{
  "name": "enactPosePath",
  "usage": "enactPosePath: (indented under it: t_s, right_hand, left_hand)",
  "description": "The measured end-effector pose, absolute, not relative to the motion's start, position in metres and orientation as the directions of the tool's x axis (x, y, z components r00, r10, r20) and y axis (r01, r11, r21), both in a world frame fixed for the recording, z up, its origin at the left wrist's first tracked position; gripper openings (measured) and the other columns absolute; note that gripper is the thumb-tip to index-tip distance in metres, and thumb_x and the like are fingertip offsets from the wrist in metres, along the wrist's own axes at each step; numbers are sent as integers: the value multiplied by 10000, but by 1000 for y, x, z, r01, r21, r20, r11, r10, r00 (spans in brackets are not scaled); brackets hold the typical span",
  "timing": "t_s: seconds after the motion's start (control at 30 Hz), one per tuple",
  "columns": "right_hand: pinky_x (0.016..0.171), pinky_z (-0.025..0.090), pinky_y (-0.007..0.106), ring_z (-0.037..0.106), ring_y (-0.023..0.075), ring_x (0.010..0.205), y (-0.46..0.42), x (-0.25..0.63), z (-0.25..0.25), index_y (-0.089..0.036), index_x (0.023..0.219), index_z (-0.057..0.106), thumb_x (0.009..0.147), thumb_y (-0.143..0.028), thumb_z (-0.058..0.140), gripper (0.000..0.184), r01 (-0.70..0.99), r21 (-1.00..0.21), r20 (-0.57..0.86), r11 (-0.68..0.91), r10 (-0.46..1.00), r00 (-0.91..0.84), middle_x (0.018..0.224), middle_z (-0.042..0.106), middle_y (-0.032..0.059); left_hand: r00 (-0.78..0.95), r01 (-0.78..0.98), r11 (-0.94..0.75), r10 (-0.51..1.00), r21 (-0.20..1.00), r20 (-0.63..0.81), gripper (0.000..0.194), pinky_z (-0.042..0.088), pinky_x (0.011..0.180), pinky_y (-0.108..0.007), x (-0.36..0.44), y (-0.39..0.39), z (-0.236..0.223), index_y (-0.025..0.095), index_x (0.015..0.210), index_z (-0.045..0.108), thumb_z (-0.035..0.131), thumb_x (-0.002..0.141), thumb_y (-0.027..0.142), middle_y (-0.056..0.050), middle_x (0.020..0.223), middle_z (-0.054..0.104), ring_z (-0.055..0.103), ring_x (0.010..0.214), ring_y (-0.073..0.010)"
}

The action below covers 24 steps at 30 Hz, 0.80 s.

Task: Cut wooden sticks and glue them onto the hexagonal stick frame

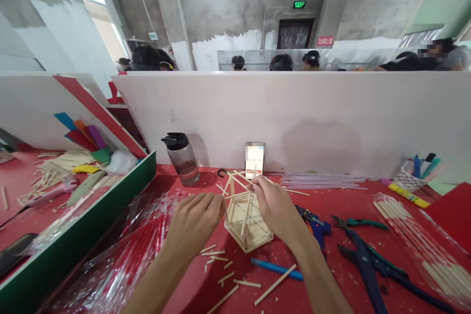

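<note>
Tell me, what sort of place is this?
Probably a shared craft workshop or class: a model of thin sticks stands on the table, a glue gun lies nearby, and several people's heads show above the partition.

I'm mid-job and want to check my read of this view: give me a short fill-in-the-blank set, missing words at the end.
1. The left hand and right hand are at a frame built of thin wooden ____.
2. The tabletop is coloured ____.
3. In the picture, the bottle stands to the ____ of the phone.
4. The bottle's lid is ____.

Missing words: sticks; red; left; black.
</note>
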State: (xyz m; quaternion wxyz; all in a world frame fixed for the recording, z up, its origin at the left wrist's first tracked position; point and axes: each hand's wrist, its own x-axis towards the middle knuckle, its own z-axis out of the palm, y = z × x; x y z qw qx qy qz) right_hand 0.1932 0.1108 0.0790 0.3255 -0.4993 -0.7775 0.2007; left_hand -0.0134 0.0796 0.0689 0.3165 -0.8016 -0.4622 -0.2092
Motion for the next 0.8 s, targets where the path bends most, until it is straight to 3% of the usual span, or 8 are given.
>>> enactPosePath:
  t_s: [0.17,0.47,0.8]
  right_hand:
    - [738,364,293,639,228,878,111,192,78,-224,987,565,1031,-229,355,215,656,-637,297,404,915,-274,894,702,51]
    - [722,354,283,621,208,843,109,193,79,-221,964,566,1026,-220,363,212,640,-643,315,422,907,-281,870,696,35]
    - [699,335,284,587,199,772,110,193,80,-223,966,567,1026,-218,355,220,654,-617,331,439,898,-290,854,677,29]
  left_hand:
    - [483,872,-402,611,-280,627,273,394,628,-318,-19,83,65,184,741,650,486,942,100,-1,631,659,617,592,-190]
    - [369,918,-395,825,-32,427,261,445,630,-264,-30,84,71,251,929,737,486,985,208,6,870,780,693,705,-168]
    - [490,863,-466,678,-195,548,210,405,635,-307,-29,84,67,199,790,660,527,936,130,-5,703,701,629,659,-190]
